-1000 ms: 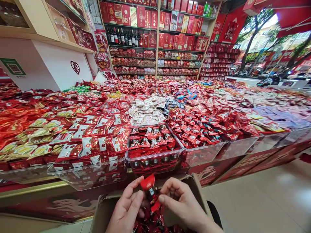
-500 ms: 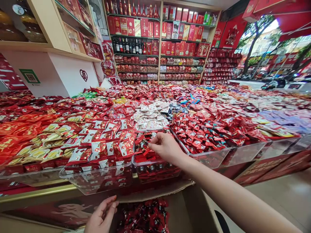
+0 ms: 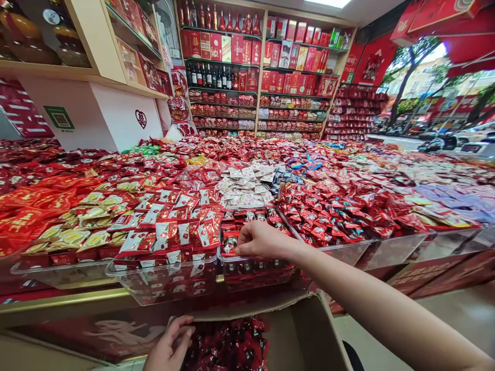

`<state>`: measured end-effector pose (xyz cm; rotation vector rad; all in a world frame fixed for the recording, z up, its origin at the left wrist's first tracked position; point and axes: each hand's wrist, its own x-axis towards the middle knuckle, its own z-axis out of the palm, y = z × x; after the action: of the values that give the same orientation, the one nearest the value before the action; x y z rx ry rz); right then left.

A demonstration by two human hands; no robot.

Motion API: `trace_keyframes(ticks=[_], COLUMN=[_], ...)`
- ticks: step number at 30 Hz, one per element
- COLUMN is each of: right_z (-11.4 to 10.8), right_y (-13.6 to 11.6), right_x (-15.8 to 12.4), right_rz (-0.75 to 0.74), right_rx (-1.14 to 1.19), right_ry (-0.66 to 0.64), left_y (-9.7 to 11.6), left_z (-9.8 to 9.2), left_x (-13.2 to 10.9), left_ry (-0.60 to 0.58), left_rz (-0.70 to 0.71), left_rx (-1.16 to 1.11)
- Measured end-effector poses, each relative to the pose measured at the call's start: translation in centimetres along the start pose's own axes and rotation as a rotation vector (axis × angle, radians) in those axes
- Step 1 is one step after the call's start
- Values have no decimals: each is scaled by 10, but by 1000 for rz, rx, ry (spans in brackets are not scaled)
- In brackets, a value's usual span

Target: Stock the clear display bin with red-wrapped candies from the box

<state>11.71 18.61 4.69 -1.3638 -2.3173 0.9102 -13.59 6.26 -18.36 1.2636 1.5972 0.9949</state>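
My right hand [image 3: 257, 239] is closed, fingertips down on a red and black candy packet [image 3: 229, 243] near the front left of a clear plastic bin [image 3: 255, 275]. Similar packets lie in rows in that bin. Below, a cardboard box [image 3: 301, 330] holds a pile of dark red wrapped candies [image 3: 232, 342] in its left part. At the box's upper left corner is my left hand [image 3: 174, 342], its fingers curled loosely and a little apart, with nothing seen in them.
Left of the bin stands another bin [image 3: 166, 278] of red and white packets. Red twisted candies [image 3: 320, 211] are heaped to the right, white packets [image 3: 245, 188] behind. Shelves [image 3: 261, 67] with bottles and red boxes line the back.
My right hand has lowered to the front left of the bin, onto a packet. The whole view has shifted slightly; my left hand stays by the box corner.
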Motion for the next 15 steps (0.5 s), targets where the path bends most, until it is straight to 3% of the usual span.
trace_keyframes(ticks=[6,15], right_z=[-4,0], right_y=[-3,-1], right_x=[17,37], right_rz=[-13,24], right_rx=[-199,-107], right_ry=[136,88], left_y=[0,-4], left_z=[1,0], left_x=[0,-1], left_ry=[7,-9], left_rz=[-18,-16], left_rx=[-53,-34])
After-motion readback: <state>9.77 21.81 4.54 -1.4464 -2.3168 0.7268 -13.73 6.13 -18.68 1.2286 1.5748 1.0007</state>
